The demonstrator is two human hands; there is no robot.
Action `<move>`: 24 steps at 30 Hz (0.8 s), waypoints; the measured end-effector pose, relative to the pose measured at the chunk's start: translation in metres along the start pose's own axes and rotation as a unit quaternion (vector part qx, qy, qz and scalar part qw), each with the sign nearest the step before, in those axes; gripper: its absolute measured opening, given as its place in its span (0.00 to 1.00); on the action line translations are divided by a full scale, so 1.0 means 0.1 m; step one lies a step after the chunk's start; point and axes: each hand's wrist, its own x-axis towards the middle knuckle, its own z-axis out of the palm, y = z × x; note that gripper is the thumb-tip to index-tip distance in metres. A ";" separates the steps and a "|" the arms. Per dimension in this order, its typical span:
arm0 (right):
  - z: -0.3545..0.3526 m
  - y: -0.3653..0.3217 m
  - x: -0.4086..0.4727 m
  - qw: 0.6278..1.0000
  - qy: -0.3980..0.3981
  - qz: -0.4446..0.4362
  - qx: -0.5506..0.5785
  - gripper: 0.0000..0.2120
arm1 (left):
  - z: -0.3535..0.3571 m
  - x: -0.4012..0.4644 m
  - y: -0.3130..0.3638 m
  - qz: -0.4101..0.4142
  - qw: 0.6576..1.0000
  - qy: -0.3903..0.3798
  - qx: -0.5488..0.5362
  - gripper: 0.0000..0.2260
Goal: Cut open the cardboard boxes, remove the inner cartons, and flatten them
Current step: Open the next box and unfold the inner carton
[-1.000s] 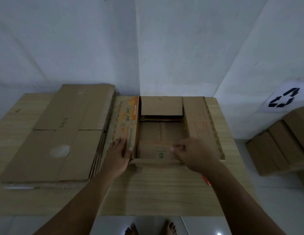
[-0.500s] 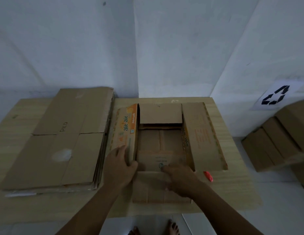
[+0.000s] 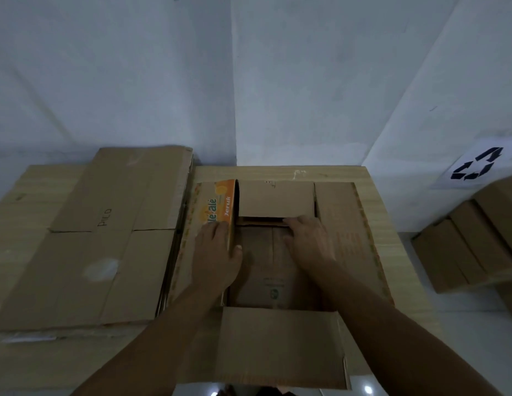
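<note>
An open cardboard box (image 3: 343, 224) sits on the wooden table (image 3: 277, 171) with its four flaps spread out. My left hand (image 3: 217, 252) grips the upright left flap (image 3: 220, 204), which is printed orange; the thumb hooks over its inner edge. My right hand (image 3: 309, 244) reaches inside the box. Its fingers curl at the far edge of the brown inner carton (image 3: 260, 275), just under the far flap (image 3: 276, 198). The near flap (image 3: 280, 347) lies flat towards me, over the table's front edge.
A stack of flattened cardboard (image 3: 86, 247) covers the table's left half, right beside the box. More cardboard boxes (image 3: 474, 241) stand on the floor at the right, below a recycling sign (image 3: 477, 167) on the wall. White walls close the back.
The near flap has folded down flat towards me. My right hand went from the box's near edge to its far inside edge. My left hand slid farther along the left flap.
</note>
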 end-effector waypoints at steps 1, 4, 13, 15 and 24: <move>0.03 0.03 0.10 1.000 0.014 -0.003 -0.027 0.20 | 0.04 0.04 0.01 -0.009 1.000 -0.013 0.014 0.29; 0.12 0.13 0.37 0.995 0.025 -0.025 -0.090 0.23 | 0.16 0.10 -0.01 -0.031 0.998 -0.038 0.045 0.32; 0.04 0.39 0.79 0.979 0.109 -0.156 -0.071 0.13 | 0.33 0.24 -0.14 -0.048 0.994 -0.064 0.077 0.30; -0.05 0.41 0.85 0.967 0.191 -0.166 -0.005 0.08 | 0.35 0.23 -0.16 -0.046 0.994 -0.065 0.079 0.29; -0.39 0.41 1.65 0.959 0.252 -0.113 -0.068 0.21 | 0.38 0.22 -0.13 -0.053 0.995 -0.065 0.059 0.28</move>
